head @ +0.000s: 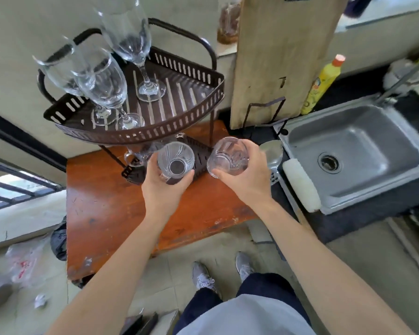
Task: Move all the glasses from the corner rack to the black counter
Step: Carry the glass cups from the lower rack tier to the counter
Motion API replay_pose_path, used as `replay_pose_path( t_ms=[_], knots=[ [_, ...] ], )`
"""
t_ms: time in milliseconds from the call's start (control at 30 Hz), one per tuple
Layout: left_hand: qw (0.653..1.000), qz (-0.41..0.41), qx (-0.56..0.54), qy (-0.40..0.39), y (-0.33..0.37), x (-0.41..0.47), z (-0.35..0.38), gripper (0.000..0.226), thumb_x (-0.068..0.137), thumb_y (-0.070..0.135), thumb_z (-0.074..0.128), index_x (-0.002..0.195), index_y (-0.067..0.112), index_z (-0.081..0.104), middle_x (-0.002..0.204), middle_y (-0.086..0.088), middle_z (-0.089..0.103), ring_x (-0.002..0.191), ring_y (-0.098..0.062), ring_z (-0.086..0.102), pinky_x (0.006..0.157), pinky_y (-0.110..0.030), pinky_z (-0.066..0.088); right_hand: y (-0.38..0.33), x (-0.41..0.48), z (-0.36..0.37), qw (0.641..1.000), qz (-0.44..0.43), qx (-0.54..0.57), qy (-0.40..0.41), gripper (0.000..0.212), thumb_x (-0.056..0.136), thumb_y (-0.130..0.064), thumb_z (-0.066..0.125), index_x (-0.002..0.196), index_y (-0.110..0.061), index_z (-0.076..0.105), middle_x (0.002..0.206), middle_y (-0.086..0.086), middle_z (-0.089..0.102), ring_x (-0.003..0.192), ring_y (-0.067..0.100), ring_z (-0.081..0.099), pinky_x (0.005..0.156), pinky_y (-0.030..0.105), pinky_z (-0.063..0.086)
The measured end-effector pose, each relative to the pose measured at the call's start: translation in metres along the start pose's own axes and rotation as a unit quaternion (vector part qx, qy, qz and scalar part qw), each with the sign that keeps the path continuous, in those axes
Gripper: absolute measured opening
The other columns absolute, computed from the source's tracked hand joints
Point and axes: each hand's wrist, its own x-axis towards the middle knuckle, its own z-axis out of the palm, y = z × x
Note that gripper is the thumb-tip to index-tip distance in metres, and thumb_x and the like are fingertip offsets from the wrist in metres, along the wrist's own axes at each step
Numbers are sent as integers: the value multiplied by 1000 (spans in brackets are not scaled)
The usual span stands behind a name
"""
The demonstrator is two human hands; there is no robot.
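The dark brown corner rack (140,137) stands on a red-brown wooden table. Its upper shelf holds three stemmed wine glasses (102,81), two at the left and one at the back. My left hand (163,183) grips a patterned clear tumbler (176,159) just in front of the lower shelf. My right hand (246,176) holds another clear tumbler (228,157), tilted, to the right of the rack. Glass mugs (140,153) sit on the lower shelf behind my left hand. The black counter (363,213) surrounds the sink at the right.
A steel sink (353,153) is set into the counter, a white roll (300,184) lying on its left rim. A tall wooden board (281,56) leans behind it, next to a yellow bottle (324,85). Plastic bags (29,262) lie on the floor at the left.
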Motion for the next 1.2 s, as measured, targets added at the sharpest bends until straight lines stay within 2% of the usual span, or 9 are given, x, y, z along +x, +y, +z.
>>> replay_pose_path(
  t_ms=[133,333,400,467,567,767,933,1067,1200],
  knots=[
    [993,75,-4,-91,28,-11,43,75,74,31,87,139,22,51,122,17,62,111,13,58,100,-15,45,22,-29,-52,992,60,-18,105,85,62,-52,92,134,-33,49,122,-13,55,114,9,51,94,33,50],
    [954,169,-17,-245,90,-59,142,72,74,39,86,135,28,51,126,19,62,118,-1,61,103,-32,49,69,-77,-161,958,150,-71,233,87,57,-62,88,130,-45,44,123,-9,59,110,10,51,91,31,47],
    [936,189,-22,-296,119,-88,178,74,74,42,85,137,30,49,128,16,63,118,-3,61,103,-37,50,87,-101,-209,941,168,-72,284,89,57,-60,90,132,-42,46,124,-7,60,112,10,50,94,33,47],
    [921,193,-28,-337,140,-109,203,75,72,45,85,137,35,48,122,18,65,109,0,64,100,-38,52,97,-116,-245,931,174,-72,312,91,58,-54,93,135,-34,50,124,-7,60,115,10,50,93,23,42],
    [894,226,-21,-387,183,-174,260,75,67,50,88,130,47,48,106,22,66,85,2,62,87,-31,53,128,-161,-321,904,187,-78,377,90,60,-54,92,136,-32,49,124,-10,62,114,7,48,87,14,35],
    [845,283,-44,-452,251,-333,386,68,68,38,90,127,36,57,105,28,68,97,14,62,86,-11,49,211,-254,-467,842,236,-91,476,91,57,-60,88,135,-35,47,125,-10,64,119,10,51,91,25,41],
    [806,304,-50,-505,291,-452,481,69,63,49,90,125,42,58,113,15,68,104,3,63,98,-30,51,266,-334,-580,797,283,-139,515,94,58,-56,91,137,-27,50,125,-4,64,118,14,50,95,34,46],
    [775,332,-31,-537,322,-531,537,72,64,46,90,127,43,57,116,8,48,103,22,46,88,-3,39,295,-384,-653,761,311,-151,549,94,55,-49,95,136,-26,53,114,-7,57,114,20,55,91,33,47],
    [730,337,-41,-593,339,-600,603,65,63,48,90,119,50,57,123,21,56,115,11,52,101,-25,46,338,-417,-715,733,327,-160,574,93,55,-48,95,136,-26,53,114,-14,49,118,19,53,91,26,39]
  ],
)
